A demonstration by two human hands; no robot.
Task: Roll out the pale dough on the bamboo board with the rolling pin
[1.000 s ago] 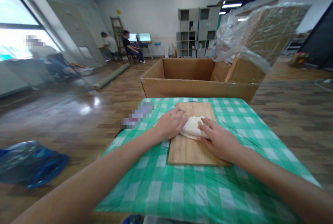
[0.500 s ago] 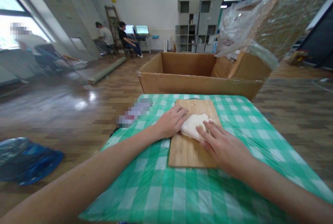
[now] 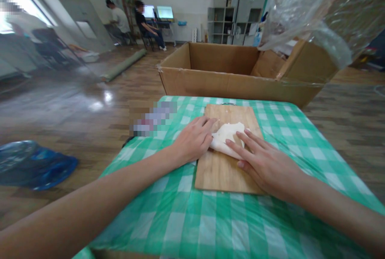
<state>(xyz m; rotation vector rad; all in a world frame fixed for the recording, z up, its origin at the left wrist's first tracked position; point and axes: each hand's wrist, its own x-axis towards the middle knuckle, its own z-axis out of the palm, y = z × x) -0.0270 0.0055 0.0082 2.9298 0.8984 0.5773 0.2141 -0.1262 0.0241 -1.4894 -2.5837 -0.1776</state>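
On one wooden board (image 3: 219, 174) lies one white lump of dough (image 3: 228, 132), about midway along the board's length, with a hand at either end. The left hand (image 3: 194, 138) has its fingers bent and close together at the lump's left end (whether they pinch it, I cannot tell). The right hand (image 3: 270, 162) lies flatter, its fingers slightly apart, the tips resting on the lump's right side. Under the board is one green-and-white checked tablecloth (image 3: 180, 219). Beyond the table stands one large open cardboard box (image 3: 210, 82); on the floor at left lies one blue plastic bag (image 3: 36, 166). Farther back are three people (image 3: 150, 26) and two lit screens (image 3: 165, 12).
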